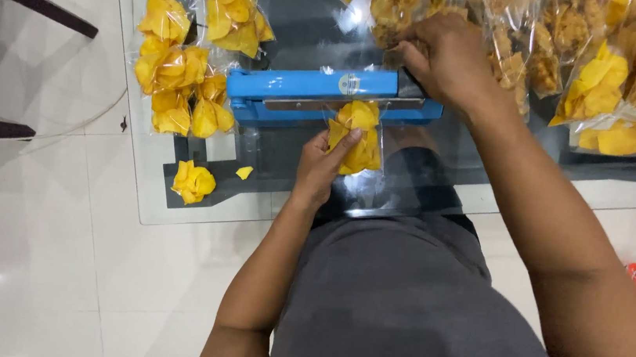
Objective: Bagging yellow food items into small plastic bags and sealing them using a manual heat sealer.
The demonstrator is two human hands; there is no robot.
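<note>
1. Sealer [327, 93], a blue bar-shaped heat sealer, lay across the glass bench [137, 175], its lever arm lowered onto the mouth of a clear bag of yellow chips [357, 135].
2. Right arm reached forward from the lower right, forearm running diagonally up to the sealer's right end; the right hand [445, 58] pressed palm-down on the lever's end, fingers curled closed over it.
3. Left arm rose straight from below, wrist slightly bent; the left hand [321, 165] gripped the bag of yellow chips from its left side, thumb on the front and fingers closed behind it, holding it just below the sealer.
4. Sealed chip bags [179, 77] lay piled at the left, more filled bags [628, 77] heaped at the right.
5. Loose chips [193, 182] sat on the bench's near edge.
</note>
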